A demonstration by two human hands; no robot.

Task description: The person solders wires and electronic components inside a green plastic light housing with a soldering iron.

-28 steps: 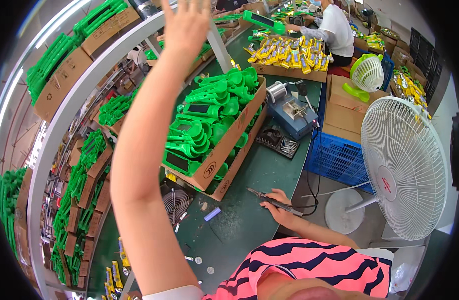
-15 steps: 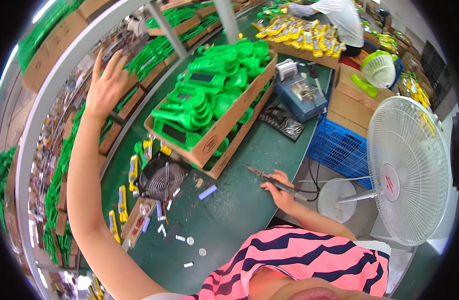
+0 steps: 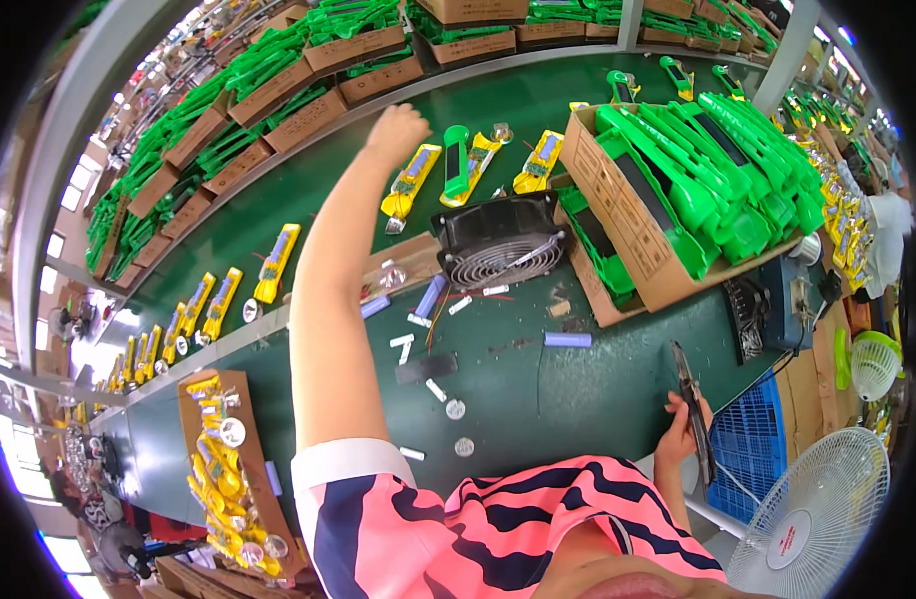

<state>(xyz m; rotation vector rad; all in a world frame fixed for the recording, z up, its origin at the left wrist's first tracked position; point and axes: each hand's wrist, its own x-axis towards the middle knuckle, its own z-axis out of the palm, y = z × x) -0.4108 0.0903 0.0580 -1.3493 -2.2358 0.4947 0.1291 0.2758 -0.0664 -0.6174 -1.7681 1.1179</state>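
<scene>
My left hand (image 3: 396,134), arm stretched out, is over the green conveyor belt (image 3: 348,190). Its fingers look curled in, and whatever they may hold is hidden. Just below it on the belt lies a yellow handle part (image 3: 411,185) with a battery and wires in it. Beside that, a green cover with a dark panel (image 3: 457,160) lies by another yellow part (image 3: 483,160). My right hand (image 3: 680,431), near the bench's right edge, is closed round the dark handle of a soldering iron (image 3: 694,404), its metal tip pointing away from me.
A cardboard box of green covers (image 3: 637,215) stands right of a black fan (image 3: 500,240). Loose purple batteries (image 3: 568,340) and small white pieces lie on the bench. A box of yellow parts (image 3: 263,439) sits at left. A white fan (image 3: 807,529) stands at lower right.
The view has swung left, bringing more of the belt and its yellow parts into sight. My left hand's fingers have gone from spread to curled. The soldering iron stays in my right hand.
</scene>
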